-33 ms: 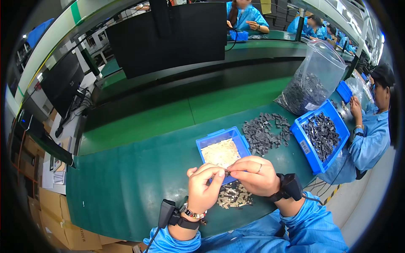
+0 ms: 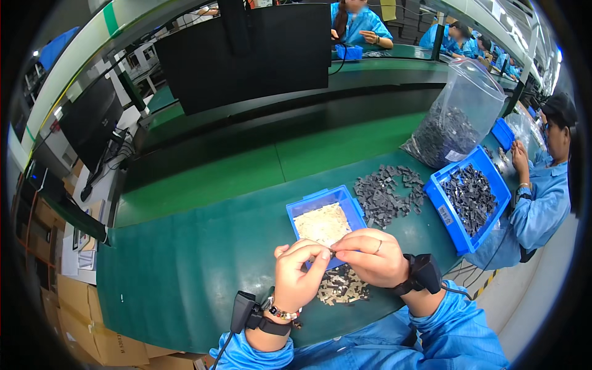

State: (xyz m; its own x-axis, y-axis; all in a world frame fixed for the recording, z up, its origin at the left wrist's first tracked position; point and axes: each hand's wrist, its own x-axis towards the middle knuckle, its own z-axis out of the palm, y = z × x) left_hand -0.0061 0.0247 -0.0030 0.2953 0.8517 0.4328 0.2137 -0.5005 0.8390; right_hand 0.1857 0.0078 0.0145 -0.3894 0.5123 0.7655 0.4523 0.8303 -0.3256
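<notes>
Left hand (image 2: 298,271) and right hand (image 2: 375,256) meet, fingertips pinched on a small dark piece (image 2: 333,252).
It sits before the near side of a blue tray (image 2: 317,200) of cream pieces (image 2: 322,224); black-and-tan pieces (image 2: 343,288) lie nearer the body, flat black pieces (image 2: 383,200) beyond to the right. Light pinches and steady wrists probably suit so small a part.

The left hand (image 2: 295,279) and right hand (image 2: 379,262) meet at the fingertips, thumb and forefinger of each drawn into a pinch. The left forearm (image 2: 264,340) slants far and slightly right from the near side; the right forearm (image 2: 427,302) angles far and left.
</notes>
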